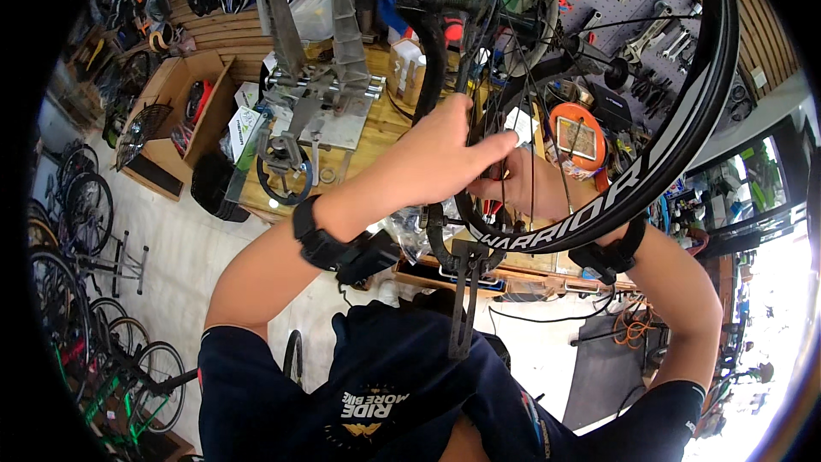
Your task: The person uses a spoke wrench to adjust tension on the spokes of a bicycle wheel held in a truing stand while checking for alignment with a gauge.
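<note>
A black bicycle wheel [684, 141] with thin spokes stands upright before me, its rim bearing white lettering. A black metal stand arm [434, 60] rises beside it, and a slotted black bracket [464, 282] hangs below the rim. My left hand [462, 150] reaches in from the left, its thumb and fingers closed about the spokes; some fingertips are hidden. Behind the spokes is my right hand [534, 184], just right of and below the left one. Its fingers are curled together, and whatever they hold is hidden. Both wrists wear black straps.
The wooden workbench [389, 133] carries a metal fixture [321, 90] and an orange round tray [577, 141]. Tools hang on the grey pegboard [629, 21]. An open cardboard box [175, 150] and several bicycles [85, 197] are at left. A cable [547, 318] hangs below the bench.
</note>
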Available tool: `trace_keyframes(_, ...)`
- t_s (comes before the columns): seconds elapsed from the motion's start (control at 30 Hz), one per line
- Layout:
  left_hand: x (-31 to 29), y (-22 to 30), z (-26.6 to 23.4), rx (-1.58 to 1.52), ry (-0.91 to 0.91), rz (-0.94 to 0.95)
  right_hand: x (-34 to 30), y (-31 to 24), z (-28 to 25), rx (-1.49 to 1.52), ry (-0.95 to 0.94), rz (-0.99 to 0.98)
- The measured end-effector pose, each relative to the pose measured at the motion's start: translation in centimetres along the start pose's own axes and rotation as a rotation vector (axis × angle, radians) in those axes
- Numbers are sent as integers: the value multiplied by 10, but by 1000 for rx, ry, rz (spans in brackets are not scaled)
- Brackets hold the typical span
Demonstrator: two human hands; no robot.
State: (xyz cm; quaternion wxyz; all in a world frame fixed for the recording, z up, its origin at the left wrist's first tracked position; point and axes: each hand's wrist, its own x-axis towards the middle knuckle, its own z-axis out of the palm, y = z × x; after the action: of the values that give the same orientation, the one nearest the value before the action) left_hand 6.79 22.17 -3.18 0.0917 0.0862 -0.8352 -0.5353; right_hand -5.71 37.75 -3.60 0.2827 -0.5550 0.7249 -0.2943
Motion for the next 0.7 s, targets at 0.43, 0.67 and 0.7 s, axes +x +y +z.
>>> trace_keyframes(0.43,28,-23,14,-3,-131,18,-7,10,-1,330,-118,228)
trace_keyframes(0.67,26,-28,14,-75,-124,5,-8,25,-2,247,-147,210)
trace_keyframes(0.7,24,-26,13,-84,-127,18,-7,33,-3,385,-180,189)
